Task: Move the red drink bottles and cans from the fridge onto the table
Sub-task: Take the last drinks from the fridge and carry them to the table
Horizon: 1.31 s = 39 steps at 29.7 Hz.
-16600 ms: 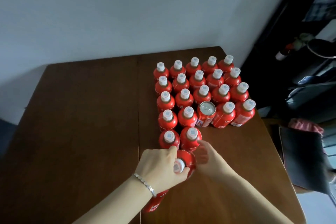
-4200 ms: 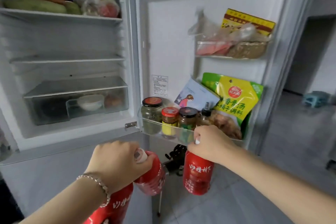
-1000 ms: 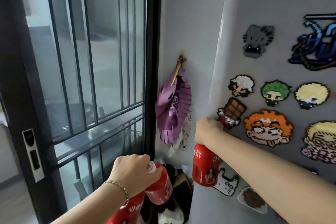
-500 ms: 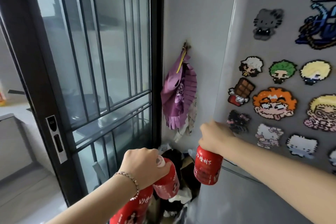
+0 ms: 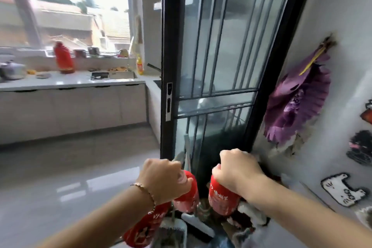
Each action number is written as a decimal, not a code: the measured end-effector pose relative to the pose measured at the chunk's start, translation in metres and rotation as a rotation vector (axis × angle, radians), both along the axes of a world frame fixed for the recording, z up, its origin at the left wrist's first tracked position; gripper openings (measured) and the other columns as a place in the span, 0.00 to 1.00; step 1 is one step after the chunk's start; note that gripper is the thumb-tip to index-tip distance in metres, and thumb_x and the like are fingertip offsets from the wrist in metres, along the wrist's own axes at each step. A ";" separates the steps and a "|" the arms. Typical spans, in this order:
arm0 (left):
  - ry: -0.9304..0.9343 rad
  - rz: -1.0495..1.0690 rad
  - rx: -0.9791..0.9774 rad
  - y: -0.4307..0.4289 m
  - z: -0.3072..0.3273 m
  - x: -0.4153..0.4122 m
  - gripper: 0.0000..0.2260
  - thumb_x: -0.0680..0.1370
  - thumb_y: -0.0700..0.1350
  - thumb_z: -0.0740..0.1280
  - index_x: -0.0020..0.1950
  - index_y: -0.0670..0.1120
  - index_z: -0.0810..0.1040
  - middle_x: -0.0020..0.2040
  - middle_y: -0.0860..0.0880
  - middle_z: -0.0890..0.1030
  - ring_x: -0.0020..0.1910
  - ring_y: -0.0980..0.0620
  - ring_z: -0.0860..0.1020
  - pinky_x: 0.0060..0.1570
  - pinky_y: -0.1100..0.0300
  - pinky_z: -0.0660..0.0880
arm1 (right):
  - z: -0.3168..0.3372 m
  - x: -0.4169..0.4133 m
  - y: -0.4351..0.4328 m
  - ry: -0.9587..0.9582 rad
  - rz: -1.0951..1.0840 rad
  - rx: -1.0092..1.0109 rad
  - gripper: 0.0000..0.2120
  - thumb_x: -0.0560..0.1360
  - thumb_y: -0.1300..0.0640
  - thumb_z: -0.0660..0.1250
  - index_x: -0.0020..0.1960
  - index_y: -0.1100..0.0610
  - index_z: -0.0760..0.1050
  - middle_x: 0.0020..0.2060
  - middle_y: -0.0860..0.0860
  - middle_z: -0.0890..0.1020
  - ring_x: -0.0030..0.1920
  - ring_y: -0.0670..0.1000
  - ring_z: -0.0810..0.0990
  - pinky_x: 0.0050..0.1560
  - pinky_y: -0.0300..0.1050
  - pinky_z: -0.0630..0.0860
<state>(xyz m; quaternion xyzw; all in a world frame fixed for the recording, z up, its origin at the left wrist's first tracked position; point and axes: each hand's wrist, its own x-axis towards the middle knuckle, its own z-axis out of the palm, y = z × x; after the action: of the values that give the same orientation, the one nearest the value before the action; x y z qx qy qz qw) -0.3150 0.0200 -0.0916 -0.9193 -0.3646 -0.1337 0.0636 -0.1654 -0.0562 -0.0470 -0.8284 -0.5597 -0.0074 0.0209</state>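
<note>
Head view: left hand still curls its fingers round two caps, the near red bottle and the middle red bottle; right hand still grips the right red bottle by its top, all in mid-air. Since the earlier frame the purple fan has slid toward the right edge — a kitchen surface now shows left of the sliding door.

Both forearms outstretched, left hand and right hand fisted around red bottles
</note>
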 end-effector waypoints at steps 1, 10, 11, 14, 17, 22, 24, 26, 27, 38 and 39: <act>-0.047 0.060 0.012 -0.009 -0.004 -0.014 0.22 0.73 0.62 0.52 0.47 0.48 0.78 0.40 0.47 0.83 0.40 0.48 0.81 0.40 0.60 0.73 | -0.004 -0.008 0.001 -0.002 0.059 0.001 0.12 0.75 0.54 0.59 0.53 0.58 0.75 0.54 0.56 0.80 0.56 0.59 0.78 0.51 0.44 0.73; 0.024 0.604 -0.058 -0.143 -0.038 -0.197 0.20 0.74 0.62 0.57 0.42 0.48 0.80 0.37 0.51 0.84 0.35 0.52 0.81 0.31 0.65 0.62 | -0.051 -0.165 -0.017 -0.005 0.655 -0.030 0.15 0.75 0.51 0.60 0.56 0.58 0.75 0.53 0.56 0.81 0.53 0.57 0.80 0.49 0.45 0.74; 0.042 0.676 -0.097 -0.159 -0.042 -0.218 0.20 0.75 0.62 0.57 0.48 0.48 0.79 0.45 0.50 0.84 0.43 0.50 0.82 0.36 0.64 0.63 | -0.055 -0.191 -0.024 0.004 0.715 -0.037 0.15 0.75 0.51 0.60 0.55 0.58 0.76 0.52 0.56 0.81 0.51 0.57 0.80 0.47 0.45 0.74; 0.113 0.906 -0.160 -0.214 -0.050 -0.278 0.21 0.75 0.63 0.56 0.51 0.48 0.76 0.51 0.48 0.83 0.50 0.47 0.80 0.40 0.60 0.65 | -0.061 -0.267 -0.056 0.028 0.903 -0.050 0.14 0.76 0.52 0.59 0.54 0.59 0.75 0.49 0.56 0.81 0.45 0.56 0.79 0.38 0.40 0.69; 0.083 1.108 -0.191 -0.281 -0.063 -0.345 0.23 0.75 0.66 0.55 0.50 0.49 0.76 0.50 0.48 0.82 0.51 0.47 0.79 0.41 0.59 0.66 | -0.067 -0.349 -0.098 0.048 1.075 -0.084 0.14 0.77 0.51 0.59 0.54 0.59 0.76 0.46 0.56 0.81 0.39 0.55 0.73 0.34 0.39 0.67; 0.014 1.406 -0.218 -0.410 -0.067 -0.450 0.23 0.75 0.67 0.54 0.50 0.49 0.74 0.49 0.49 0.81 0.49 0.48 0.79 0.41 0.59 0.65 | -0.080 -0.493 -0.183 0.091 1.285 -0.171 0.14 0.75 0.51 0.60 0.54 0.59 0.76 0.43 0.54 0.80 0.41 0.54 0.79 0.37 0.43 0.77; -0.019 1.500 -0.221 -0.470 -0.068 -0.497 0.22 0.74 0.67 0.54 0.48 0.50 0.73 0.48 0.49 0.81 0.49 0.48 0.79 0.41 0.59 0.65 | -0.087 -0.556 -0.227 0.116 1.355 -0.204 0.15 0.75 0.50 0.61 0.54 0.59 0.76 0.46 0.55 0.81 0.42 0.54 0.79 0.39 0.44 0.79; -0.037 1.584 -0.229 -0.522 -0.065 -0.538 0.21 0.74 0.68 0.54 0.46 0.51 0.72 0.48 0.50 0.82 0.50 0.48 0.79 0.42 0.59 0.66 | -0.090 -0.612 -0.266 0.149 1.414 -0.222 0.15 0.74 0.50 0.61 0.53 0.59 0.77 0.47 0.55 0.82 0.42 0.54 0.79 0.42 0.45 0.80; -0.044 1.636 -0.235 -0.547 -0.063 -0.556 0.21 0.74 0.68 0.55 0.46 0.51 0.71 0.49 0.50 0.82 0.50 0.48 0.79 0.42 0.59 0.65 | -0.091 -0.639 -0.285 0.152 1.450 -0.227 0.15 0.74 0.50 0.61 0.53 0.59 0.77 0.47 0.55 0.82 0.43 0.54 0.79 0.43 0.45 0.79; -0.208 2.054 -0.192 -0.727 -0.062 -0.742 0.17 0.73 0.66 0.58 0.40 0.52 0.68 0.36 0.54 0.72 0.36 0.53 0.71 0.36 0.62 0.66 | -0.102 -0.879 -0.443 0.162 1.722 -0.281 0.13 0.74 0.49 0.62 0.49 0.58 0.75 0.45 0.54 0.81 0.43 0.55 0.79 0.40 0.44 0.75; -0.225 2.076 -0.199 -0.734 -0.065 -0.758 0.17 0.73 0.66 0.58 0.40 0.52 0.68 0.35 0.54 0.72 0.36 0.53 0.71 0.36 0.62 0.66 | -0.106 -0.899 -0.450 0.167 1.736 -0.285 0.12 0.74 0.49 0.62 0.47 0.58 0.76 0.44 0.53 0.81 0.43 0.55 0.79 0.39 0.43 0.74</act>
<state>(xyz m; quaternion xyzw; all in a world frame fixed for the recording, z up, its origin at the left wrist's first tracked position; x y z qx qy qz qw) -1.0729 -0.7145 -0.1565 -0.1385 -0.9874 -0.0676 0.0371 -1.0648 -0.5064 -0.1529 -0.1036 -0.9836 0.1414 -0.0435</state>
